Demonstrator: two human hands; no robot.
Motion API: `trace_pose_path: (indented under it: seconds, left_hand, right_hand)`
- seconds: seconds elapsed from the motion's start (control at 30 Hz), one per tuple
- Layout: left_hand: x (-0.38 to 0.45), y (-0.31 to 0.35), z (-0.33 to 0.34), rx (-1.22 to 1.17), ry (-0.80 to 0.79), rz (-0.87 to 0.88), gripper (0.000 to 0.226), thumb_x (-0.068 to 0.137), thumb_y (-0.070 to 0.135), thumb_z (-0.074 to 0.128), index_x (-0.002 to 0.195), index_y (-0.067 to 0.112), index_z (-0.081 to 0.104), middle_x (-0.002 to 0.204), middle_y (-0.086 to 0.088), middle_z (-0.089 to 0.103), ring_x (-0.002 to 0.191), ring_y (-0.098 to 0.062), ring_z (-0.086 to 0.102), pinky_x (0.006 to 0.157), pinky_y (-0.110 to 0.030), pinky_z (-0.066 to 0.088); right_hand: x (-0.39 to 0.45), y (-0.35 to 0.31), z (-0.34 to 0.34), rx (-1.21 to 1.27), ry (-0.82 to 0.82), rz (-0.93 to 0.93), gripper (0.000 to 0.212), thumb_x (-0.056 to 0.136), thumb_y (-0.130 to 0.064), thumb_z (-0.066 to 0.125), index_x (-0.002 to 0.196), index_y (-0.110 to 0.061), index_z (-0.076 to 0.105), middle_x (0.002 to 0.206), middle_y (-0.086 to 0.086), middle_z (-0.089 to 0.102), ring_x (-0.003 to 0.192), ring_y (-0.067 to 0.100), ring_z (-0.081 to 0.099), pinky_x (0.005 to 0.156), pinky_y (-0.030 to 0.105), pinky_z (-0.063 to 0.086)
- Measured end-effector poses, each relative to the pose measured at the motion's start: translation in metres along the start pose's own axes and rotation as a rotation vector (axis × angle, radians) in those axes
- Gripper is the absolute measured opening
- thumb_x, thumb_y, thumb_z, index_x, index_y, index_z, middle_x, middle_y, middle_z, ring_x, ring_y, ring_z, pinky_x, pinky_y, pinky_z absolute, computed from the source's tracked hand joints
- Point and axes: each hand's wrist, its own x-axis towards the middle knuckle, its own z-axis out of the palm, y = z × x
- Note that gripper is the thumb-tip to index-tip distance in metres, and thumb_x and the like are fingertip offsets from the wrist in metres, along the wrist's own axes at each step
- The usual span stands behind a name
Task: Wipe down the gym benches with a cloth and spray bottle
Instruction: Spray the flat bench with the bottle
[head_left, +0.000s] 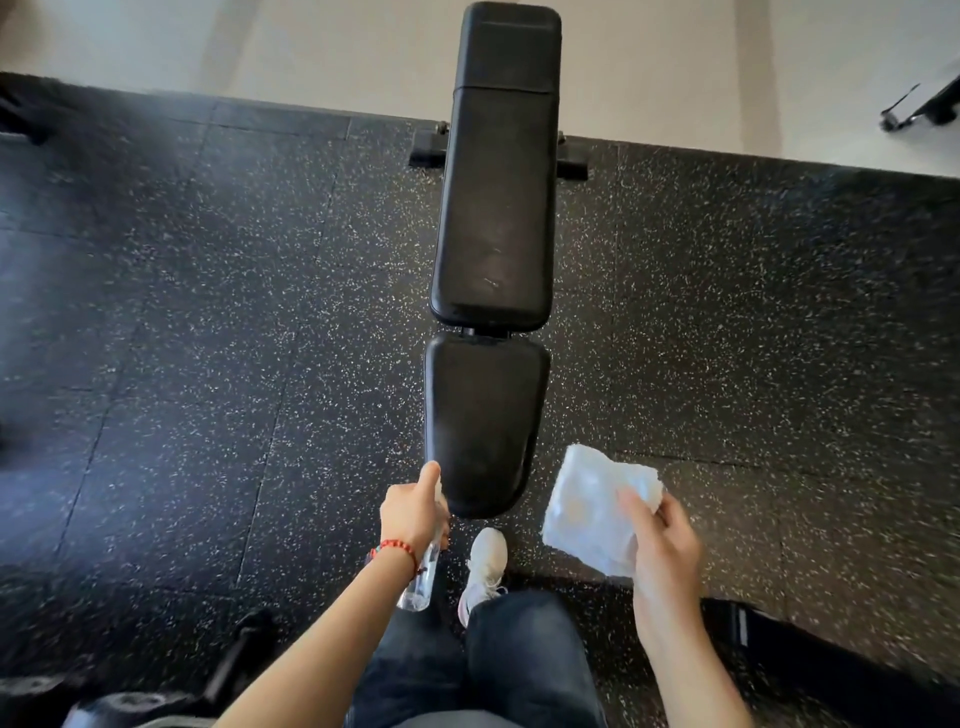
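A: Item one, left hand (410, 512)?
B: Curled round a clear spray bottle (422, 574), forefinger stretched forward over the nozzle end. The bottle's base hangs back below the wrist.

A: Item two, right hand (662, 545)?
B: Pinching a folded white cloth (589, 506), thumb on top, the other fingers hidden beneath; cloth held in the air, touching nothing else.

A: Item three, the bench?
B: Black padded bench (493, 218). Its near seat pad lies just ahead of the left forefinger and between the two hands; the long back pad runs well beyond both sets of fingertips.

A: Hazards?
B: Nozzle direction cannot be told. Aimed off the pad, mist would likely land on the speckled floor (208, 312) or white shoe (488, 558). A loose pinch could drop the cloth onto that floor and dirty it.
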Motion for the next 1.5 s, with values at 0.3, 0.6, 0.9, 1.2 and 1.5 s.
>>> trace_pose_path:
  seconds: [0.3,0.6,0.9,1.2,1.5]
  left_hand:
    - [0.03,0.058,-0.016,0.02,-0.148,0.152,0.056,0.091,0.049,0.05,0.052,0.01,0.04,0.041,-0.008,0.046,0.034,-0.022,0.045,0.049,-0.03,0.042]
    - [0.133,0.161,-0.071,0.263,-0.34,0.352,0.071,0.079,0.069,0.046,0.044,0.007,0.049,0.042,-0.005,0.053,0.041,-0.019,0.049,0.058,-0.033,0.044]
    - [0.196,0.254,-0.098,0.424,-0.416,0.512,0.075,0.092,0.053,0.042,0.058,-0.011,0.061,0.04,-0.002,0.054,0.04,-0.005,0.05,0.067,-0.027,0.043]
    - [0.233,0.283,-0.073,0.41,-0.442,0.399,0.073,0.073,0.064,0.041,0.047,-0.001,0.058,0.039,-0.005,0.054,0.045,-0.021,0.056,0.081,-0.039,0.051]
    - [0.26,0.349,-0.044,0.432,-0.363,0.406,0.089,0.061,0.078,0.038,0.052,-0.009,0.056,0.044,-0.014,0.057,0.045,-0.022,0.055,0.075,-0.041,0.053]
  right_hand:
    - [0.016,-0.015,0.056,0.018,0.012,-0.016,0.013,0.087,-0.011,0.061,0.099,-0.017,0.061,0.089,-0.005,0.067,0.064,-0.005,0.062,0.055,0.013,0.049]
    - [0.026,-0.037,0.182,0.146,0.263,0.007,0.012,0.087,-0.014,0.062,0.099,-0.015,0.063,0.087,-0.009,0.067,0.077,0.006,0.061,0.062,0.021,0.047]
    - [0.027,-0.066,0.269,0.271,0.393,0.044,0.011,0.088,-0.013,0.061,0.099,-0.015,0.063,0.089,-0.007,0.066,0.075,0.003,0.06,0.058,0.017,0.05]
    - [0.066,-0.095,0.279,0.365,0.45,0.034,0.016,0.087,-0.013,0.061,0.102,-0.017,0.063,0.093,-0.007,0.068,0.076,0.0,0.064,0.062,0.019,0.052]
    - [0.135,-0.148,0.281,0.371,0.397,0.049,0.011,0.086,-0.01,0.062,0.093,-0.018,0.065,0.08,-0.012,0.07,0.071,0.002,0.066,0.061,0.019,0.054]
